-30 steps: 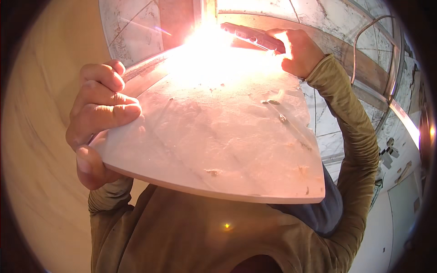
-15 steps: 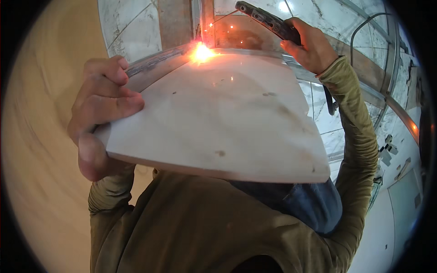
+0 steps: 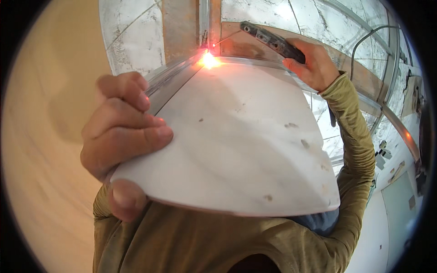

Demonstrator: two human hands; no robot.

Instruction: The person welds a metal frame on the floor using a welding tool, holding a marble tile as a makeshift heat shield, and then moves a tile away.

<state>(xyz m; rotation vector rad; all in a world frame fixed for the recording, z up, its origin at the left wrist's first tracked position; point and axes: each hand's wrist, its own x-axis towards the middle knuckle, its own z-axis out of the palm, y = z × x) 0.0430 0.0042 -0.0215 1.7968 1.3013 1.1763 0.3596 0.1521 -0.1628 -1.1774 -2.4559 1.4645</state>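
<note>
My left hand (image 3: pixel 129 132) grips the left edge of a white board (image 3: pixel 236 150), thumb below and fingers over its face. The board is tilted in front of my chest, its lower edge toward me. On the far right, my right hand (image 3: pixel 316 63) is wrapped round a black welding electrode holder (image 3: pixel 273 43). A thin welding electrode (image 3: pixel 227 38) runs from the holder's tip down-left to a bright orange glow (image 3: pixel 208 60) just past the board's far edge. The glow sits at the foot of an upright metal tube (image 3: pixel 204 27), where metal bars meet; the exact contact is washed out.
A beige wall (image 3: pixel 45 136) curves along the left. White marbled tiles (image 3: pixel 259 13) and brown strips (image 3: pixel 182 27) lie beyond the board. At right are a dark cable (image 3: pixel 357 41), metal bars (image 3: pixel 391 59) and small grey metal pieces (image 3: pixel 383 151).
The board and my left hand have shifted down and right in the picture, showing more of the board's face. My right hand and holder sit slightly lower. The glow is smaller, with fewer sparks.
</note>
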